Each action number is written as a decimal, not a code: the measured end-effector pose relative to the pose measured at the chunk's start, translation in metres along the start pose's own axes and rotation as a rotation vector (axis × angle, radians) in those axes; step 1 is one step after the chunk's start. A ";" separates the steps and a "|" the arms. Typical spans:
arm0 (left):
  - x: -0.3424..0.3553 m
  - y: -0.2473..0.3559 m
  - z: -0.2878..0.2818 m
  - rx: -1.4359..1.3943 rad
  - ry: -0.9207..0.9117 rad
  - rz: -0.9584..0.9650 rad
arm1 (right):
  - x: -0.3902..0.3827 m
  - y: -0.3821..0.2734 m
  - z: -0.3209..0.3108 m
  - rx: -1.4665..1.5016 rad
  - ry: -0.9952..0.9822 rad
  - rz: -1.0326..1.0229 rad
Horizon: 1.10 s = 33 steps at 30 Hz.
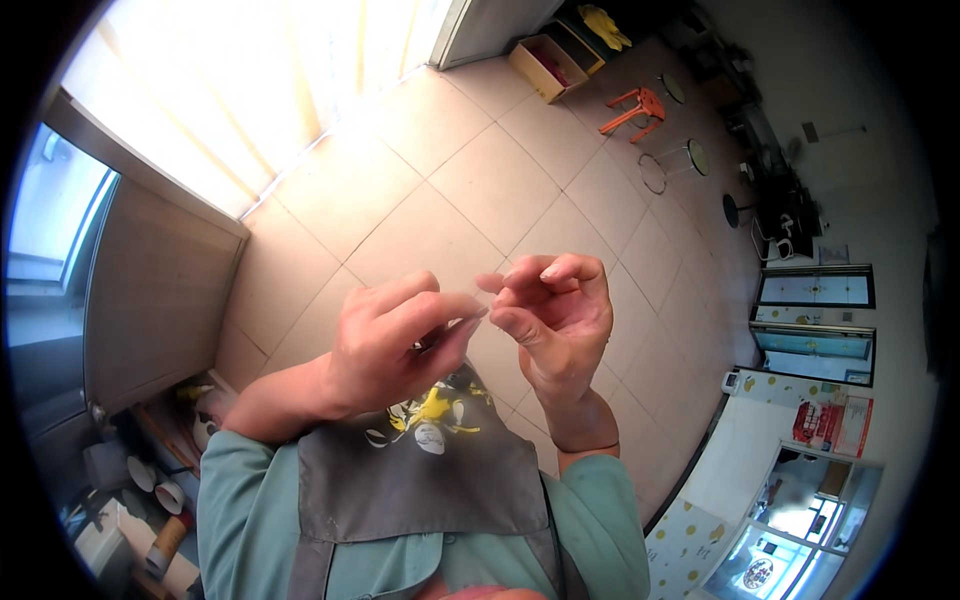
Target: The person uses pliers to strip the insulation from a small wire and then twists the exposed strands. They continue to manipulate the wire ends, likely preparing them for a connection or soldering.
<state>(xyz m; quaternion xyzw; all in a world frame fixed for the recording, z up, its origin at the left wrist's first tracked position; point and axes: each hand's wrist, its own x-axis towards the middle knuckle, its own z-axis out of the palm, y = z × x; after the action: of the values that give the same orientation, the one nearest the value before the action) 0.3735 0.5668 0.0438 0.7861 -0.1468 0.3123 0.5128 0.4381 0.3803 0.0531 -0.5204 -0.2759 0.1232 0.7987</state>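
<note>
Both hands are raised in front of my chest, fingertips almost meeting above the tiled floor (430, 220). On my left hand (400, 325) the fingers are bent, with thumb and forefinger pressed together at the tips. My right hand (560, 315) faces it, palm partly turned up, its thumb close against the nearest fingers and the others curled loosely. Anything pinched between the tips is too small to make out. Below them hangs the grey apron (425, 490) I wear, with a yellow and white print, over a green short-sleeved top (600, 520).
Bright curtains (250, 80) and a wooden cabinet (160, 290) stand to the left. Clutter with paper rolls (168, 545) lies at lower left. Farther off are a cardboard box (547, 68), an orange stool (635, 112) and round stools (697, 157). A wall with windows (790, 520) runs along the right.
</note>
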 end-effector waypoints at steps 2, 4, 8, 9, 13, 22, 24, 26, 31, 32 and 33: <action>0.000 0.000 -0.001 0.006 0.001 -0.001 | 0.001 0.001 -0.001 -0.016 -0.023 -0.028; -0.001 0.001 -0.002 0.019 -0.011 0.002 | 0.002 0.000 0.000 -0.029 -0.041 -0.041; 0.000 -0.001 -0.002 0.007 0.008 0.002 | 0.002 -0.002 0.007 -0.074 -0.029 -0.057; 0.000 -0.001 -0.002 0.001 0.013 0.002 | 0.003 -0.001 0.008 -0.090 -0.035 -0.084; -0.003 -0.001 -0.007 0.044 0.010 0.029 | 0.001 0.003 0.011 -0.193 -0.061 -0.202; -0.009 -0.001 -0.012 0.170 0.132 0.355 | -0.013 -0.002 0.019 -0.439 -0.144 -0.422; -0.008 -0.002 -0.013 0.182 0.170 0.427 | -0.013 -0.006 0.021 -0.445 -0.168 -0.419; -0.008 -0.002 -0.015 0.188 0.179 0.464 | -0.014 -0.009 0.021 -0.444 -0.193 -0.414; -0.008 0.002 -0.021 0.210 0.175 0.527 | -0.017 -0.014 0.024 -0.424 -0.249 -0.420; -0.008 0.002 -0.022 0.213 0.178 0.533 | -0.017 -0.015 0.025 -0.421 -0.256 -0.423; -0.009 0.003 -0.022 0.216 0.180 0.540 | -0.017 -0.015 0.026 -0.418 -0.262 -0.425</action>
<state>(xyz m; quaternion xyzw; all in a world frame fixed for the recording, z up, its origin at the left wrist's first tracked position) 0.3581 0.5848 0.0463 0.7376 -0.2705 0.5196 0.3358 0.4083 0.3855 0.0692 -0.5834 -0.4983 -0.0398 0.6401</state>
